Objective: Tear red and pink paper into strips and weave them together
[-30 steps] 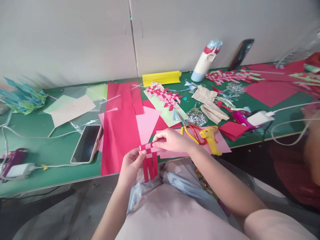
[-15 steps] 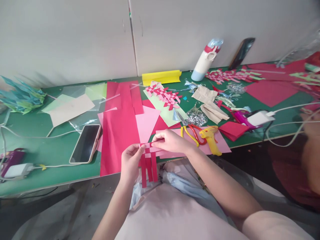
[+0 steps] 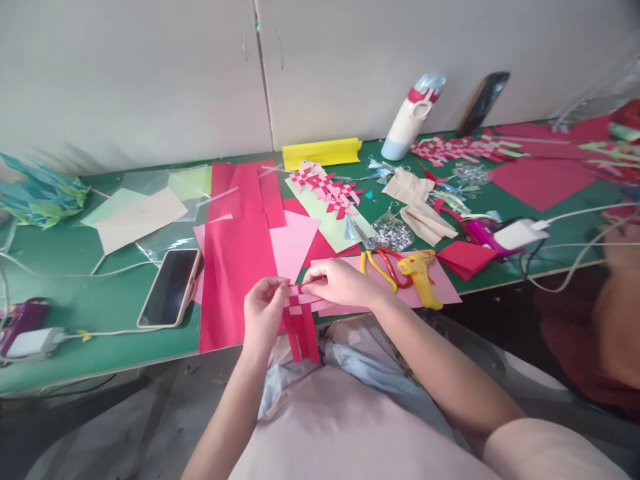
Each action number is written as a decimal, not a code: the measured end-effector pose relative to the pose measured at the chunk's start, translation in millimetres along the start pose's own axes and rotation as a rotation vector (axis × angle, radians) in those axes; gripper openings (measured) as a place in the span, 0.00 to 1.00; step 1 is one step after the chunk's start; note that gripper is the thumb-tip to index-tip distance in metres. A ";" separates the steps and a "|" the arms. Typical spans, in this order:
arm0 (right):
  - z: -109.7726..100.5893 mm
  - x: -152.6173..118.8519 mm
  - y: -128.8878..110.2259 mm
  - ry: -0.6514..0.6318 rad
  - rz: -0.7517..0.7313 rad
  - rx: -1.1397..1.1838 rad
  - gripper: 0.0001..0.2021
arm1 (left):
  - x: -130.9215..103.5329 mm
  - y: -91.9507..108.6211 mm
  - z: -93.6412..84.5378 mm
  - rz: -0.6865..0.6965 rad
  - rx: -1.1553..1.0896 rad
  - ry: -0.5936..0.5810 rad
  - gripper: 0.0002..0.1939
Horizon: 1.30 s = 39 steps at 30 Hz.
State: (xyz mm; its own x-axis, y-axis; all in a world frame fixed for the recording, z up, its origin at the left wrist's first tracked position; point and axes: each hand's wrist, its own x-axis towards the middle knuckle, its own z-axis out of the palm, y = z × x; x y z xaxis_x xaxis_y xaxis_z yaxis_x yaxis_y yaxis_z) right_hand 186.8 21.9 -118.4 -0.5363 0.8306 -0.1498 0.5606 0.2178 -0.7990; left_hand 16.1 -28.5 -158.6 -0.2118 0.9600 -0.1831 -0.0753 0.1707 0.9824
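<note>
Between my hands is a small woven piece of red and pink paper strips (image 3: 296, 309), its red ends hanging down past the table's front edge. My left hand (image 3: 265, 307) pinches its upper left corner between thumb and fingers. On the other side, my right hand (image 3: 336, 283) has its fingertips closed on the upper right part. Large red paper sheets (image 3: 233, 267) lie behind and left of the hands. Just beyond the piece is a pink sheet (image 3: 294, 241). A finished-looking red and pink woven shape (image 3: 327, 189) rests on a light green sheet (image 3: 355, 235).
A phone (image 3: 169, 288) lies left. Right of my hands are scissors (image 3: 383, 270), a yellow glue gun (image 3: 420, 275) and a bag of beads (image 3: 393, 231). A bottle (image 3: 414, 119) stands at the back. Part of another person's arm (image 3: 620, 293) shows far right.
The hanging red strips have swung slightly right and closer together. My left hand's fingers have lifted a little at the top edge; my right hand has hardly moved.
</note>
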 end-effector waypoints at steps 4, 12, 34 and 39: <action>-1.8 0.3 0.8 -0.010 -0.002 0.030 0.10 | 2.2 3.0 -3.1 -0.086 -0.063 -0.039 0.14; -7.9 4.5 8.5 -0.011 0.036 0.178 0.11 | -8.1 7.1 -12.1 -0.366 -0.249 -0.223 0.18; -20.8 18.0 17.3 -0.159 0.041 0.231 0.17 | -19.3 -4.6 -12.0 -0.323 -0.209 -0.262 0.15; -24.5 18.1 14.6 -0.150 0.054 0.192 0.20 | -19.9 -6.5 -8.4 -0.359 -0.260 -0.163 0.13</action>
State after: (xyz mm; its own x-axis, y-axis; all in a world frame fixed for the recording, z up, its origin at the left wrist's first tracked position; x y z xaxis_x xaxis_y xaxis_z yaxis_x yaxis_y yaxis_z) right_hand 200.8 52.6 -118.5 -0.6044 0.7499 -0.2690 0.4688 0.0617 -0.8811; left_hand 12.7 -50.5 -161.6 0.0270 0.8763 -0.4810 -0.3620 0.4570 0.8125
